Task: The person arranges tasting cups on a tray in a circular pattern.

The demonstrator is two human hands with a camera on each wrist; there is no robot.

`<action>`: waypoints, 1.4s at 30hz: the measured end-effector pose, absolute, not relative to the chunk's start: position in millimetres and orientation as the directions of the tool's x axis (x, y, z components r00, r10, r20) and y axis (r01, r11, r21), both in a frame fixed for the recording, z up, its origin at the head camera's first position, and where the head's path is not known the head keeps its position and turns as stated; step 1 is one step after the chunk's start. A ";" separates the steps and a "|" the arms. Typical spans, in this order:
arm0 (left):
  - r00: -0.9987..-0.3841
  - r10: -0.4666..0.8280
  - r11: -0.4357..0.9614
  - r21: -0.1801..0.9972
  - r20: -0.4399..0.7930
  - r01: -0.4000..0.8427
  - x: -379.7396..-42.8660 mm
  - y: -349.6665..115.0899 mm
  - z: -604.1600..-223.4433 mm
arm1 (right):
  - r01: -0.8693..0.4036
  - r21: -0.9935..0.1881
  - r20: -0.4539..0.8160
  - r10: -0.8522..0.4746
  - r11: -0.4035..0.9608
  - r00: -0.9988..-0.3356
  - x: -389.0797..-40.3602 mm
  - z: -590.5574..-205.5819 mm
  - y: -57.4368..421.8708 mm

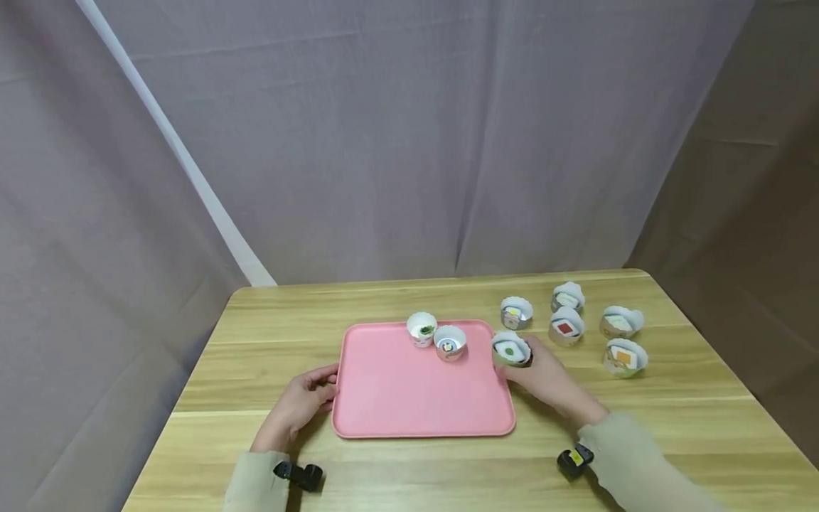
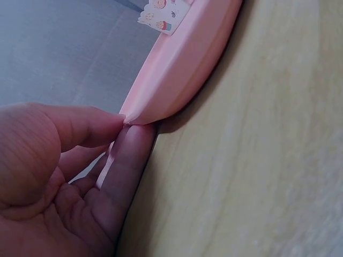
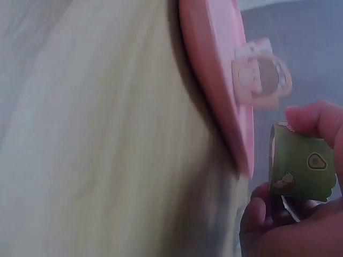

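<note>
By the left grip [image 1: 298, 402], the left rim of a pink tray [image 1: 416, 405] is pinched; two cups [image 1: 451, 353] are stood near its far rim, well to that grip's right. By the right grip [image 1: 547, 377], a green cup [image 3: 300, 160] is held at the tray's right edge. Its transfer seems in hand; level lowering, then release, would be called for. Beyond and rightward, five more cups [image 1: 566, 336] are stood on the surface [image 1: 256, 348].

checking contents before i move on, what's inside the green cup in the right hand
A white piece with a green spot sits inside the green cup held by the right hand. Whatever lies beneath that piece is covered.
</note>
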State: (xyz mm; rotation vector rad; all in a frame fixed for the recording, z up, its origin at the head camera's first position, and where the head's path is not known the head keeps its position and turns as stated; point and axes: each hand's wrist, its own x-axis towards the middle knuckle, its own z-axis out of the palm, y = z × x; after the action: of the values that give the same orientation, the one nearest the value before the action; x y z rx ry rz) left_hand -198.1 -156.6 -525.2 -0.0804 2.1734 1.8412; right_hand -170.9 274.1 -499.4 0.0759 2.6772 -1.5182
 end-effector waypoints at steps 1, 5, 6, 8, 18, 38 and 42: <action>-0.956 0.143 0.180 0.957 -0.256 -0.229 -198.3 -157.2 -524.9 | 0.046 -0.851 -0.053 0.001 0.523 -0.999 -170.9 -498.5 269.3; -0.957 0.151 0.190 0.957 -0.248 -0.218 -198.4 -158.0 -524.2 | -0.062 -0.818 0.027 -0.070 0.572 -0.997 -170.2 -497.9 253.5; -0.957 0.152 0.192 0.957 -0.246 -0.216 -198.4 -157.9 -524.1 | -0.086 -0.805 0.038 -0.094 0.588 -0.995 -169.9 -498.5 250.2; -0.958 0.154 0.195 0.958 -0.242 -0.210 -198.3 -157.9 -524.0 | -0.121 -0.786 0.049 -0.135 0.606 -0.990 -169.9 -500.8 244.2; -0.957 0.146 0.184 0.957 -0.251 -0.223 -197.4 -156.3 -524.1 | -0.126 -0.730 0.012 -0.172 0.671 -0.985 -173.0 -509.4 230.5; -0.956 0.141 0.210 0.951 -0.259 -0.227 -197.9 -157.9 -525.3 | -0.115 -0.760 0.039 -0.132 0.640 -0.991 -170.0 -507.6 224.5; -0.956 0.144 0.205 0.953 -0.256 -0.225 -197.5 -157.9 -525.0 | -0.112 -0.754 0.036 -0.129 0.647 -0.991 -170.7 -508.2 223.9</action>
State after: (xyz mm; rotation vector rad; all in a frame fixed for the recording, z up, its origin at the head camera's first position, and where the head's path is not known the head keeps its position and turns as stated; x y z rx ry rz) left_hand -197.5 -157.9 -525.0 -0.0766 2.1951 1.8135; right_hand -170.7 223.9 -508.2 -0.2077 2.8319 -1.2944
